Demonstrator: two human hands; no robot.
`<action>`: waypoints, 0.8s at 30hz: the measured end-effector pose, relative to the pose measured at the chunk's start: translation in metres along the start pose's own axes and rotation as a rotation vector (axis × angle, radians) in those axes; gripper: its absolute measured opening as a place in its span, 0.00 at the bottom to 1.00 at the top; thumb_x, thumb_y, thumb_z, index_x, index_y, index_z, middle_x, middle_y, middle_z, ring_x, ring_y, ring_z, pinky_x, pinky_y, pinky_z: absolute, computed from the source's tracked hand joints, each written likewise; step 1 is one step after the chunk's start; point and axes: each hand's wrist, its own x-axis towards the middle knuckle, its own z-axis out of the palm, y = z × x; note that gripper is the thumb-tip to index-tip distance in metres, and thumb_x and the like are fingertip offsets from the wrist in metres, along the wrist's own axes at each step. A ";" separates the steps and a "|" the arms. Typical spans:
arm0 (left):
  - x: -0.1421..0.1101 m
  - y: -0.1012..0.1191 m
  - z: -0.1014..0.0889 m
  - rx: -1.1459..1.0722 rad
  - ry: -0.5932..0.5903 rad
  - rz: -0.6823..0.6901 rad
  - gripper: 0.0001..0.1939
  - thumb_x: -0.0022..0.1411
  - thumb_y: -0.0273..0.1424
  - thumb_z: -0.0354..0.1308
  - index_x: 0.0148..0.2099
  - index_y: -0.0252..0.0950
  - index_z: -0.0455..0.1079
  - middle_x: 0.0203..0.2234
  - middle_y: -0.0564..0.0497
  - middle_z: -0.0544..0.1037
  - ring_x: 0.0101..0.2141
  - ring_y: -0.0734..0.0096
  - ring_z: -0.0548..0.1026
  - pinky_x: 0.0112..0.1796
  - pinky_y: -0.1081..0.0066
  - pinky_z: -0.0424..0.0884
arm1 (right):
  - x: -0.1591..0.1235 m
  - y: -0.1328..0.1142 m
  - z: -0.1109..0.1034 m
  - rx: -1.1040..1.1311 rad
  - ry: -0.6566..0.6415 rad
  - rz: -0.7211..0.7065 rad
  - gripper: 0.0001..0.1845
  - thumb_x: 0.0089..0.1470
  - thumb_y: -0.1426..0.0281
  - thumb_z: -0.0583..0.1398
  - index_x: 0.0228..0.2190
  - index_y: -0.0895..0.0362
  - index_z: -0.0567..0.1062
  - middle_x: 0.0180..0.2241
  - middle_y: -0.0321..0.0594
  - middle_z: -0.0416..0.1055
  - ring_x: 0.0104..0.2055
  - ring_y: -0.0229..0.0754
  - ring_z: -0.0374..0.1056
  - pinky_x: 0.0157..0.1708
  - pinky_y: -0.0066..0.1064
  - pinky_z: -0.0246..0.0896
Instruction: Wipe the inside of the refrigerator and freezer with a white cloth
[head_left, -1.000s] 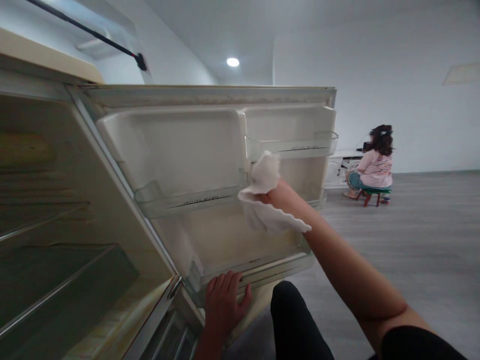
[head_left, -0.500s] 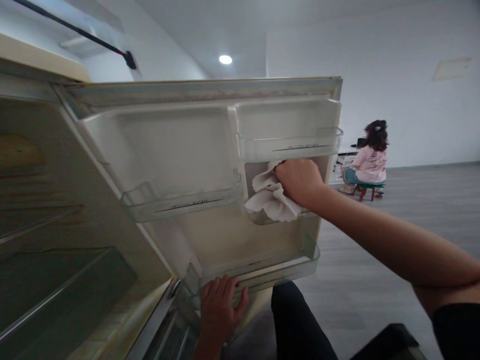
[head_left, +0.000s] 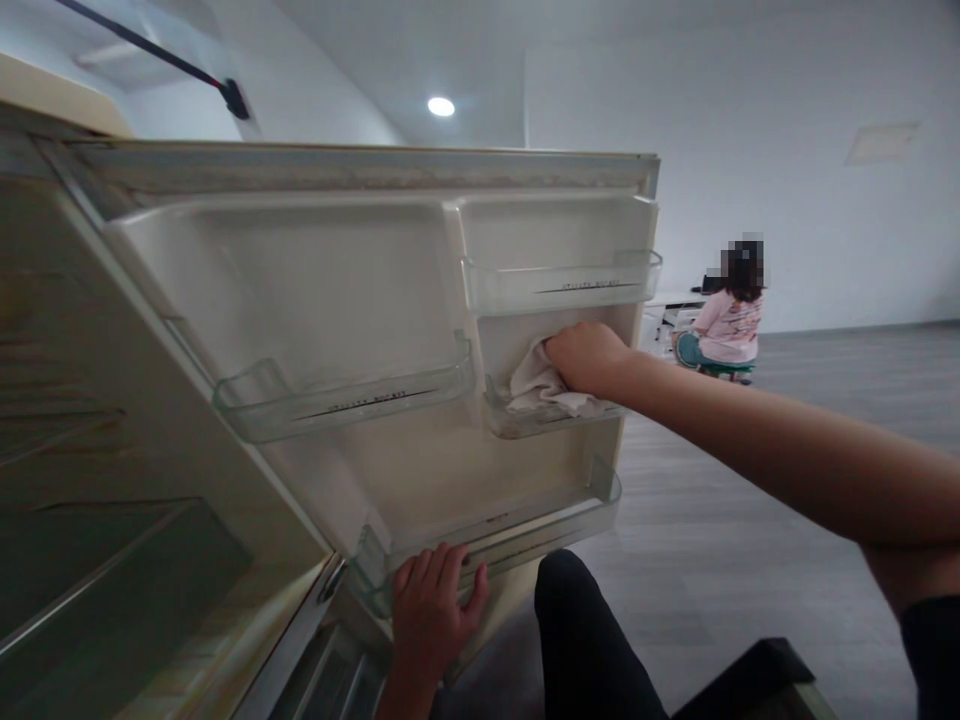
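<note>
My right hand (head_left: 589, 355) is closed round a white cloth (head_left: 538, 378) inside the small right-hand door bin (head_left: 525, 425). Part of the cloth hangs down onto the bin's front rim. Lower down, my left hand (head_left: 436, 600) is hooked over the front rim of the bottom door bin (head_left: 555, 537), its fingers curled over the edge and its thumb to the right. Both bins are clear plastic and sit on the inside of an open fridge door (head_left: 300, 270). What my right fingertips touch behind the cloth is hidden.
Another clear bin (head_left: 352, 400) is on the door's left half, one more (head_left: 562, 285) at its upper right. At left is the fridge interior with a glass shelf (head_left: 97, 580). My knee (head_left: 570, 610) is below the door. A person (head_left: 731, 325) sits on a stool far right.
My right hand has drawn the cloth down and in, so it now lies more inside the bin and less over its front. My left hand stays on the bottom rim; the view has shifted slightly.
</note>
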 end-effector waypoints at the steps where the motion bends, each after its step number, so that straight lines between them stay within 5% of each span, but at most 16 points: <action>1: 0.000 0.000 0.001 0.005 0.001 0.001 0.05 0.67 0.35 0.58 0.41 0.39 0.70 0.30 0.51 0.77 0.34 0.62 0.73 0.41 0.61 0.62 | 0.003 -0.002 -0.002 -0.013 -0.012 -0.015 0.14 0.61 0.73 0.59 0.45 0.64 0.82 0.44 0.61 0.79 0.50 0.59 0.77 0.44 0.41 0.70; 5: 0.000 0.000 0.003 0.013 0.023 0.003 0.05 0.67 0.34 0.59 0.42 0.39 0.70 0.31 0.51 0.78 0.34 0.62 0.73 0.42 0.61 0.62 | 0.009 -0.010 -0.008 0.091 0.058 -0.108 0.17 0.63 0.70 0.57 0.49 0.64 0.78 0.47 0.60 0.78 0.49 0.56 0.76 0.42 0.38 0.68; 10: -0.004 -0.002 0.001 -0.001 0.033 0.003 0.04 0.66 0.34 0.59 0.41 0.39 0.70 0.30 0.51 0.77 0.33 0.62 0.72 0.42 0.60 0.62 | 0.000 -0.023 -0.007 0.397 0.157 -0.435 0.14 0.63 0.70 0.56 0.45 0.61 0.78 0.49 0.52 0.77 0.50 0.49 0.72 0.48 0.34 0.64; 13: -0.007 -0.003 -0.002 -0.014 0.037 0.016 0.04 0.65 0.34 0.60 0.41 0.40 0.69 0.30 0.52 0.76 0.33 0.62 0.72 0.41 0.61 0.62 | -0.007 -0.024 -0.005 0.494 0.116 -0.534 0.11 0.61 0.71 0.59 0.42 0.62 0.78 0.48 0.51 0.76 0.48 0.46 0.71 0.48 0.32 0.63; 17: -0.008 -0.004 -0.003 -0.012 0.030 0.006 0.04 0.65 0.34 0.60 0.40 0.40 0.69 0.29 0.52 0.76 0.33 0.62 0.72 0.42 0.61 0.62 | -0.012 -0.015 -0.009 0.500 -0.082 -0.464 0.12 0.61 0.68 0.60 0.43 0.62 0.78 0.43 0.48 0.79 0.39 0.42 0.72 0.37 0.29 0.62; 24: -0.007 -0.002 -0.002 -0.030 0.021 -0.014 0.04 0.66 0.34 0.59 0.39 0.40 0.70 0.29 0.52 0.76 0.33 0.63 0.72 0.42 0.61 0.61 | -0.015 0.005 -0.011 0.180 -0.180 -0.193 0.20 0.52 0.71 0.66 0.48 0.62 0.80 0.49 0.54 0.78 0.48 0.51 0.75 0.39 0.32 0.64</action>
